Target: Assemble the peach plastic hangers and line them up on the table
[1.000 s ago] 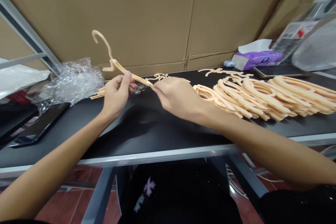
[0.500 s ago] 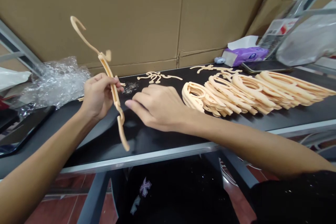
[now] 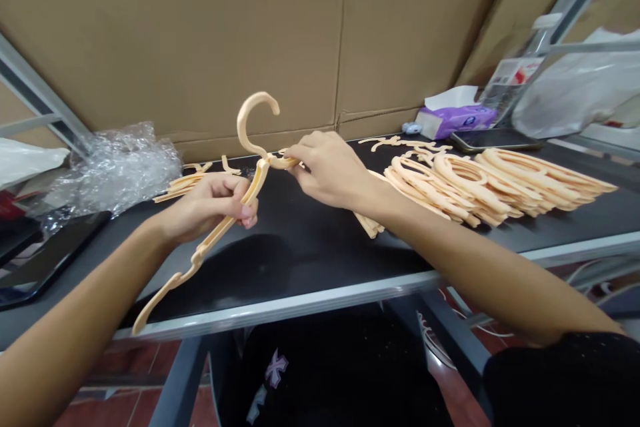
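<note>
The thin hanger [image 3: 210, 241] could snap at its neck if the hands twist it unevenly. The left hand [image 3: 217, 203] is closed around its long arm, which trails toward 7 o'clock past the table [image 3: 310, 260] edge. The right hand [image 3: 333, 170], wrist bent, pinches the neck, with the hook at 12 o'clock.

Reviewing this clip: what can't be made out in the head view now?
Head view only:
- The hanger's second arm: hidden behind the right hand pinching its neck.
- Count in the hanger stack: pieces overlap.
- Print on the purple tissue pack: too small.
- Dark phone: cut off by the left edge.
</note>
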